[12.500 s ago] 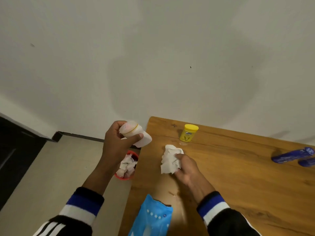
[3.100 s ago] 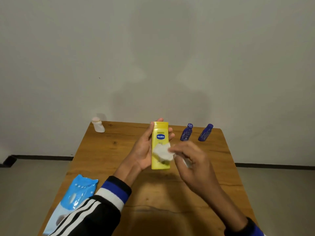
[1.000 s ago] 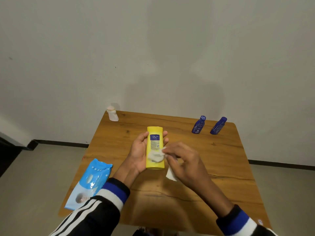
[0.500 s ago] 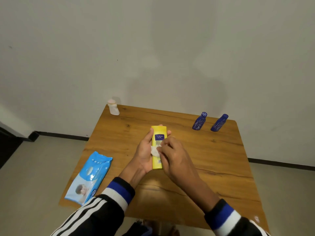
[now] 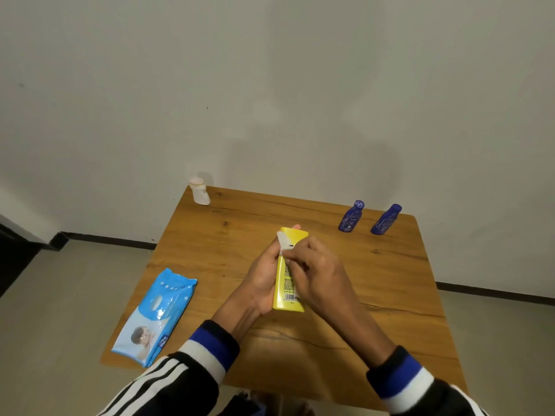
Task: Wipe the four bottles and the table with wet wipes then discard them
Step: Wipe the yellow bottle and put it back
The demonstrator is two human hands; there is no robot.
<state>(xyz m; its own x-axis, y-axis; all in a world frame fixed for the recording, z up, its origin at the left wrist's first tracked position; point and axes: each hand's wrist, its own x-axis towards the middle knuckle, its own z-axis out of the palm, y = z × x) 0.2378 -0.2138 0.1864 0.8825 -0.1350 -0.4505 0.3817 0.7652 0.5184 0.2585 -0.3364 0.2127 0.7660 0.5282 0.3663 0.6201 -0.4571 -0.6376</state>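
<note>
My left hand point(image 5: 262, 280) holds a yellow bottle point(image 5: 285, 291) above the middle of the wooden table point(image 5: 390, 283), its back label facing up. My right hand point(image 5: 318, 274) presses a white wet wipe point(image 5: 283, 242) against the bottle's upper part; most of the wipe is hidden under my fingers. A small white bottle point(image 5: 199, 191) stands at the table's far left corner. Two dark blue bottles point(image 5: 350, 217) point(image 5: 386, 220) stand side by side near the far right edge.
A blue pack of wet wipes point(image 5: 156, 316) lies flat at the table's near left corner. A plain wall rises right behind the table. Grey floor lies on both sides, and a dark opening sits at the far left.
My right hand has slid the wipe up the yellow bottle toward its top. The bottle stays in my left hand, back label up. The view has tilted slightly.
</note>
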